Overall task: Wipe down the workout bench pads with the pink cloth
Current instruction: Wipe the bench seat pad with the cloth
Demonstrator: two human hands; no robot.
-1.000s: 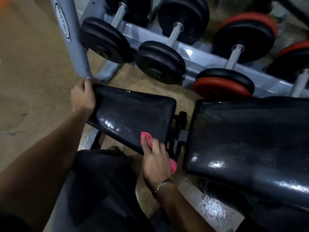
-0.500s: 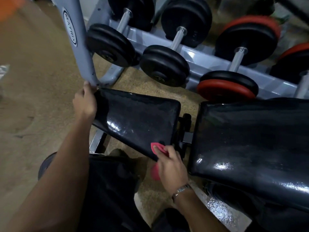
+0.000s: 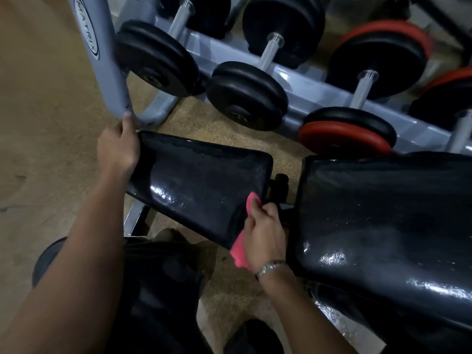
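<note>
Dumbbell rack [image 3: 304, 84] crowds the seat pad [image 3: 204, 180] — left fingers [image 3: 127, 125] curl round its end, right fingers [image 3: 258, 210] clutch pink cloth [image 3: 240, 249]

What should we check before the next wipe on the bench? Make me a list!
1. The pink cloth is held in the right hand: ok, the fingers are curled round it.
2. The cloth touches the seat pad: ok, at its near right corner.
3. The left hand steadies the other end of the seat pad: ok, it grips the edge.
4. The seat pad is wiped all over: cannot tell; it looks shiny and streaky.
5. The back pad is wiped: cannot tell; only glare shows on it.
</note>
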